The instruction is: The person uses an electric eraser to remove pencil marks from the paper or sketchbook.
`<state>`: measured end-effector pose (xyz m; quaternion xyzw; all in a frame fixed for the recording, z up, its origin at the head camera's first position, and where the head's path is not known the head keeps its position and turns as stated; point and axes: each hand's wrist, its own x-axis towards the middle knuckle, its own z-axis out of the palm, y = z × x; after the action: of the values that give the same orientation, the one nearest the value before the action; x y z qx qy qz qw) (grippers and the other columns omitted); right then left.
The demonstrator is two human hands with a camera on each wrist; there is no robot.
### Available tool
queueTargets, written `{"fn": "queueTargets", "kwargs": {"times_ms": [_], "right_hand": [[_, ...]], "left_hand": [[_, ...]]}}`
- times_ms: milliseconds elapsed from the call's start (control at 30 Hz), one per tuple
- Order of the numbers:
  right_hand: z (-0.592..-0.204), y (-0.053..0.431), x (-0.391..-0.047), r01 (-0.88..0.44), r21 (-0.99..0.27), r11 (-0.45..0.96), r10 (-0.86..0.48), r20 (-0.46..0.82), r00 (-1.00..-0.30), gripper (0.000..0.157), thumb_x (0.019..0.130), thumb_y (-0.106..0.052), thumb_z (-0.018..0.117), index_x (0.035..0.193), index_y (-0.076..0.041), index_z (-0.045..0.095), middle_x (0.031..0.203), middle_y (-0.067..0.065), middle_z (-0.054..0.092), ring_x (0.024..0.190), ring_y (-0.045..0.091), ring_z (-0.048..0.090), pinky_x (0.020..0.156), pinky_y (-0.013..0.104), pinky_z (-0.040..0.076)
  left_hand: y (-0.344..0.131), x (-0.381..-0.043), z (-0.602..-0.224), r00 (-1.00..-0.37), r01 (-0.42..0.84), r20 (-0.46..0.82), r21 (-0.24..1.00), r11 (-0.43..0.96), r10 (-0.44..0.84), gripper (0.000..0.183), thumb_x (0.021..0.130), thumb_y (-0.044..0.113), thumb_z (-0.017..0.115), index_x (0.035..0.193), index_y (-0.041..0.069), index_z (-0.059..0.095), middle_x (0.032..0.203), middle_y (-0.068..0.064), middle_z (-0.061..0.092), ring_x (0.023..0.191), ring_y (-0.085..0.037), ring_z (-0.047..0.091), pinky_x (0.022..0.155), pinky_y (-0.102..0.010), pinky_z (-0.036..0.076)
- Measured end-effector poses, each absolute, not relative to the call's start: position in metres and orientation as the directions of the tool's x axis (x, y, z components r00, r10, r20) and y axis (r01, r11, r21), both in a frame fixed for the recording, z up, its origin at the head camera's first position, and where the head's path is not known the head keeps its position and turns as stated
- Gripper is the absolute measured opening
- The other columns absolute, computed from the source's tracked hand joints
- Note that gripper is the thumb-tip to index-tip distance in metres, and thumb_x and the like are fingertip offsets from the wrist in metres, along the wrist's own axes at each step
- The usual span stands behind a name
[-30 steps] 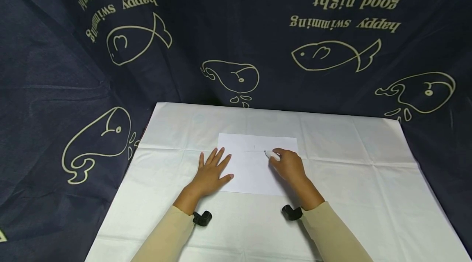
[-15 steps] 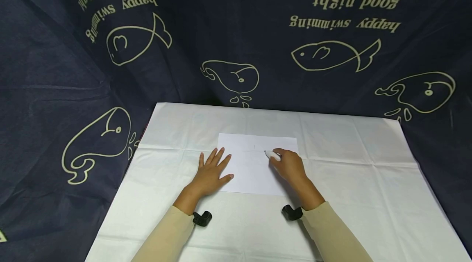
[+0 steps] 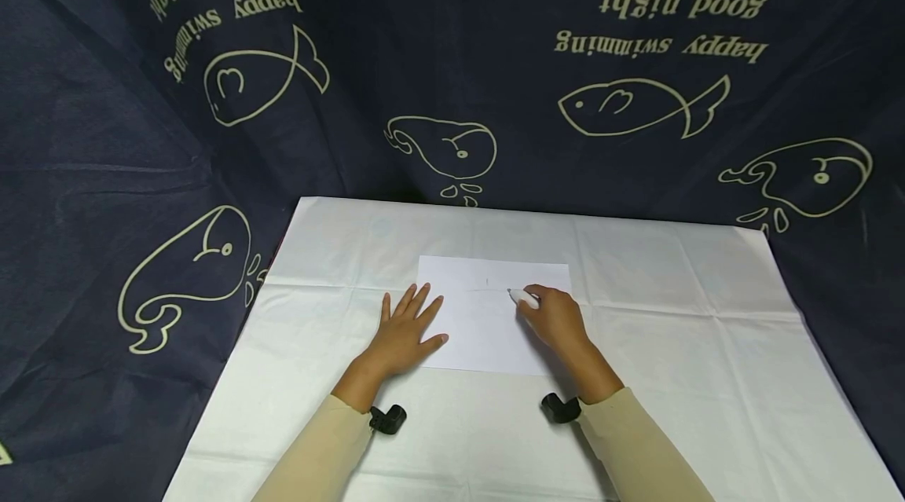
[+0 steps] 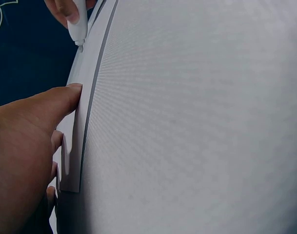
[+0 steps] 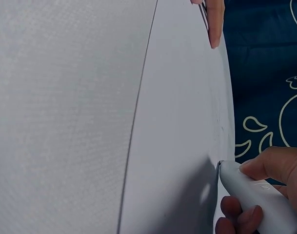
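White pen-like tool [image 3: 524,298] barely shifts right.
I see right hand [image 3: 557,319] pinching it; left hand [image 3: 399,338], spread-fingered, likely steadies paper [image 3: 481,337].

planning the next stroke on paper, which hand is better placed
Likely the right hand: it grips the white pen-shaped tool, tip at the paper; the left hand lies spread across the paper's edge.

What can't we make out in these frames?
Marks on the paper: head view, too faint to read.
White tool, back end: head view, hidden by the right grip; right wrist view, cut off by the frame.
Print on it: right wrist view, too small to read.
Sleeves: head view, cut off below.
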<state>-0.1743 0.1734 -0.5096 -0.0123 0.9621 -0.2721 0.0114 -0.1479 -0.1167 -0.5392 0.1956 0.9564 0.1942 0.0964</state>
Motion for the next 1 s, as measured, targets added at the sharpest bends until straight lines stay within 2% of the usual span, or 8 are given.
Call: {"fn": "queueTargets", "kwargs": {"times_ms": [100,333,733,1000], "right_hand": [[-0.51,0.173,-0.174,-0.024,-0.524,0.852,-0.034,-0.01,-0.999,0.038,0.093,-0.024,0.063,0.124,-0.002,0.071,0.111,0.022,0.075,0.103,0.042,0.07,0.088,0.054,0.055],[-0.511,0.172,-0.174,-0.026,-0.524,0.851,-0.033,-0.004,-0.999,0.037,0.093,-0.024,0.064,0.123,-0.003,0.072,0.109,0.022,0.075,0.1,0.041,0.071,0.086,0.053,0.056],[-0.509,0.181,-0.173,0.002,-0.523,0.852,-0.004,-0.012,-1.0,0.04,0.094,-0.027,0.064,0.123,-0.002,0.071,0.105,0.022,0.076,0.098,0.042,0.071,0.085,0.054,0.056],[-0.51,0.177,-0.173,-0.012,-0.539,0.842,-0.02,-0.009,-1.0,0.038,0.093,-0.026,0.065,0.122,-0.002,0.072,0.082,0.015,0.077,0.079,0.032,0.069,0.078,0.051,0.057]], "left_hand": [[-0.117,-0.148,-0.539,-0.903,0.329,-0.132,0.404,0.854,0.41,0.071,0.102,0.057,0.047,0.162,0.024,0.025,0.172,-0.004,0.007,0.16,-0.03,0.001,0.122,-0.068,-0.007],[-0.116,-0.147,-0.538,-0.907,0.338,-0.095,0.418,0.843,0.411,0.07,0.102,0.054,0.05,0.161,0.021,0.031,0.172,-0.008,0.013,0.16,-0.033,0.005,0.121,-0.07,-0.003],[-0.117,-0.148,-0.54,-0.905,0.344,-0.098,0.405,0.847,0.414,0.071,0.102,0.056,0.048,0.161,0.022,0.029,0.172,-0.007,0.011,0.16,-0.033,0.004,0.121,-0.07,-0.004],[-0.117,-0.148,-0.542,-0.905,0.342,-0.106,0.398,0.851,0.413,0.072,0.102,0.057,0.047,0.162,0.023,0.027,0.172,-0.006,0.01,0.16,-0.031,0.003,0.122,-0.069,-0.006]]}}
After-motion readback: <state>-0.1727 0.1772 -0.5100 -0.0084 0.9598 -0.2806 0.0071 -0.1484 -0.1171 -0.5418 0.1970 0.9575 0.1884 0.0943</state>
